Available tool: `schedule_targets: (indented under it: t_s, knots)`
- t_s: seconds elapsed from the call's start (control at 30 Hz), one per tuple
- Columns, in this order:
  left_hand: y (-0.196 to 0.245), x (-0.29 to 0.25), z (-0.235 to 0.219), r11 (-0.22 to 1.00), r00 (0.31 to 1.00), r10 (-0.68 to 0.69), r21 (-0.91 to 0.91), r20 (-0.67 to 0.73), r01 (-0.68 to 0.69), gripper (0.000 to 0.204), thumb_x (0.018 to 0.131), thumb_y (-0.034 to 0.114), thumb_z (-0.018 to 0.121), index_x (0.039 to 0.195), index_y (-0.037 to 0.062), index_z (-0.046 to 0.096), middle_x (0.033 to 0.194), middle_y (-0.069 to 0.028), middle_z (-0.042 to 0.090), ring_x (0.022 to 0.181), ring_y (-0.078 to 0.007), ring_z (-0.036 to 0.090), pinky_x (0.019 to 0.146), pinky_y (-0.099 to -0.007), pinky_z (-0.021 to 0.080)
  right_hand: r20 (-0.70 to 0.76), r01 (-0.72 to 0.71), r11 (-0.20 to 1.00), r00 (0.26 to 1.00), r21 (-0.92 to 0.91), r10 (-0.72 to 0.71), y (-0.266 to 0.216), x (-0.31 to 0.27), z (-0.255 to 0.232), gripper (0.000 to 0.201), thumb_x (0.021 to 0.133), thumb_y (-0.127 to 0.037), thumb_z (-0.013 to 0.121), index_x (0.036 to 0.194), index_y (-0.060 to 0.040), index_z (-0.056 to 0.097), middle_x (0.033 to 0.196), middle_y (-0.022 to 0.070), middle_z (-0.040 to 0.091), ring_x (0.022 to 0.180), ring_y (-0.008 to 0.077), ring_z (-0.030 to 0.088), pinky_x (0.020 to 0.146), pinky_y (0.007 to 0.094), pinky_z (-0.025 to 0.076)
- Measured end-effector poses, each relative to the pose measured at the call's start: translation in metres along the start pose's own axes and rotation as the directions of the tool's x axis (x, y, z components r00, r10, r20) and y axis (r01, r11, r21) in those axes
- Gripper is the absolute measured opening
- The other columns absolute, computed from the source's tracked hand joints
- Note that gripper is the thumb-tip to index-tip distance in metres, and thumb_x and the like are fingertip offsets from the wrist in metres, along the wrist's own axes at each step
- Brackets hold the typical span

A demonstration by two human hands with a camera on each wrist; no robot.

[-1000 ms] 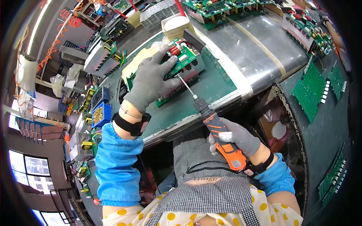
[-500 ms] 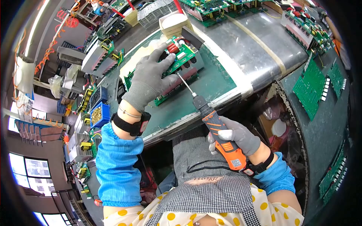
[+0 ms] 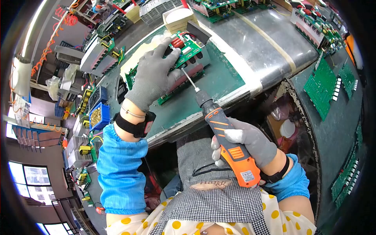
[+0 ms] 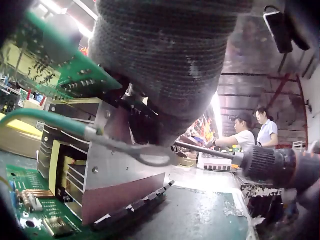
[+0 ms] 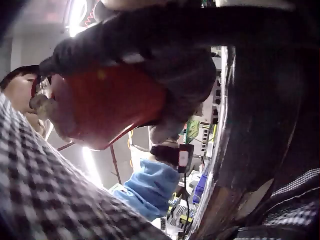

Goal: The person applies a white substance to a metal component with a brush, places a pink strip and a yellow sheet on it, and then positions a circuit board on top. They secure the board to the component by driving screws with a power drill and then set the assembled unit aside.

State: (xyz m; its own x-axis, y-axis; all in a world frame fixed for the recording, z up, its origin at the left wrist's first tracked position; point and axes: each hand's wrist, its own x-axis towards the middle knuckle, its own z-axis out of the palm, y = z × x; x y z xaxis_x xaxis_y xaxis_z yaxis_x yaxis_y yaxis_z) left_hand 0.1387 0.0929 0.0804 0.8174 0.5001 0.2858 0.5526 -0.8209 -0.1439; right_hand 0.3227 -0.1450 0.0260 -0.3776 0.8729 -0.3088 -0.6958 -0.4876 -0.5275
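Note:
My gloved left hand [image 3: 150, 76] lies over a green circuit board [image 3: 192, 49] on a metal heatsink [image 3: 201, 58], fingers across its top and thumb at the front edge. Red coils [image 3: 178, 42] show past the fingertips. My gloved right hand [image 3: 252, 141] grips an orange and black power screwdriver [image 3: 231, 145], its rear toward my body. The long bit [image 3: 188, 79] points up and left, its tip right by the left thumb at the heatsink's side. The left wrist view shows the bit [image 4: 205, 150] passing behind the left glove [image 4: 160, 65]; its tip is hidden there.
A blue bin [image 3: 100, 116] of small brass-coloured parts stands left of the bench. A white-lined box [image 3: 179, 18] sits behind the assembly. More green boards [image 3: 321, 90] lie at right. The bench's front edge [image 3: 188, 124] runs under the screwdriver.
The head view has shifted slightly, carrying the bench upward in frame. The screwdriver's rear end and my right hand look larger and lower. My left hand stays on the assembly, the bit tip beside its thumb.

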Motion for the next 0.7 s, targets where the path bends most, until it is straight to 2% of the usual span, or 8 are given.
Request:
schedule_targets:
  t_s: [0.23,0.33,0.7]
  knots:
    - [0.003,-0.001,0.0,0.998,0.999,-0.038,0.046,0.007,0.038,0.053,0.079,0.024,0.072,0.13,0.0118,0.061,0.144,-0.0152,0.046,0.112,-0.0391,0.057,0.097,-0.0466,0.048,-0.049,-0.03,1.0,0.998,-0.003,0.03,-0.004,-0.003,0.013,0.046,0.09,-0.025,0.062,0.125,0.0027,0.047,0.101,0.0149,0.062,0.088,0.0251,0.069,0.078,0.0352,0.058]
    - [-0.003,0.0,0.004,1.0,1.0,0.005,0.031,-0.013,-0.004,0.052,0.079,0.023,0.071,0.129,0.0125,0.061,0.143,-0.0147,0.047,0.112,-0.0388,0.058,0.096,-0.0465,0.048,-0.029,-0.029,0.999,0.999,0.04,0.03,-0.006,-0.004,0.014,0.046,0.09,-0.025,0.061,0.125,0.0029,0.047,0.101,0.0148,0.062,0.088,0.0246,0.068,0.079,0.035,0.058]
    - [-0.001,0.001,0.002,1.0,1.0,0.001,0.025,0.002,-0.001,0.052,0.079,0.022,0.072,0.129,0.0109,0.06,0.142,-0.0144,0.048,0.11,-0.0386,0.058,0.094,-0.0461,0.049,-0.034,-0.029,0.999,0.999,0.025,0.03,-0.004,0.0,0.011,0.049,0.09,-0.024,0.063,0.129,0.0011,0.046,0.101,0.0134,0.062,0.085,0.023,0.068,0.077,0.0337,0.057]
